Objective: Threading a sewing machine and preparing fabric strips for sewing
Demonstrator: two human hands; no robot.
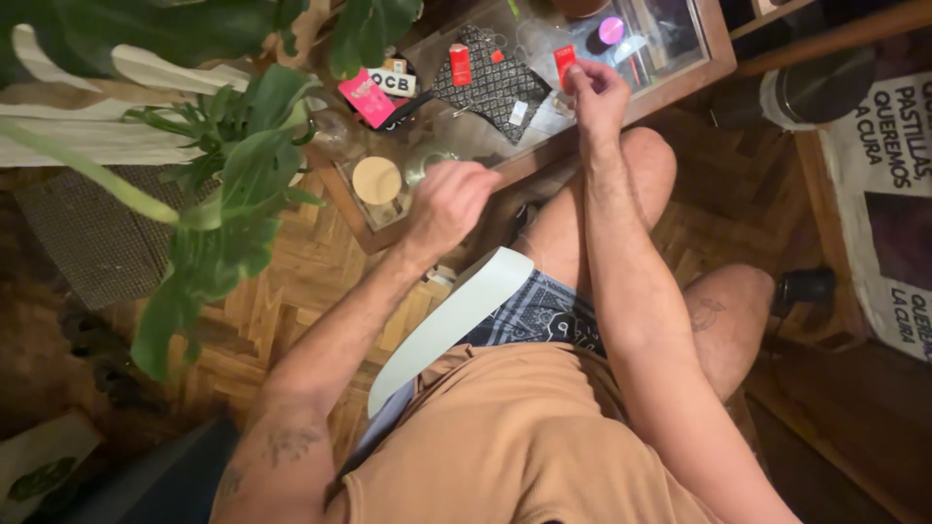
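I sit at a low wooden table with a glass top (680, 73). My right hand (594, 95) reaches over its near edge and pinches a small red packet (565, 58) between the fingertips. My left hand (449, 199) is curled into a fist at the table's near corner, beside a clear glass jar (429, 163) and a round cork lid (377, 180). I cannot see anything inside the fist. A dark patterned pouch (490, 85) lies between my hands with another red packet (460, 64) on it. A long pale green strip (456, 315) rests across my lap.
A pink packet (365, 97) and a pink round object (612, 31) lie on the table. A large leafy plant (228, 184) crowds the left. A printed cloth (898, 194) lies at the right, a black shoe (806, 284) near my knee. The floor is wood parquet (738, 194).
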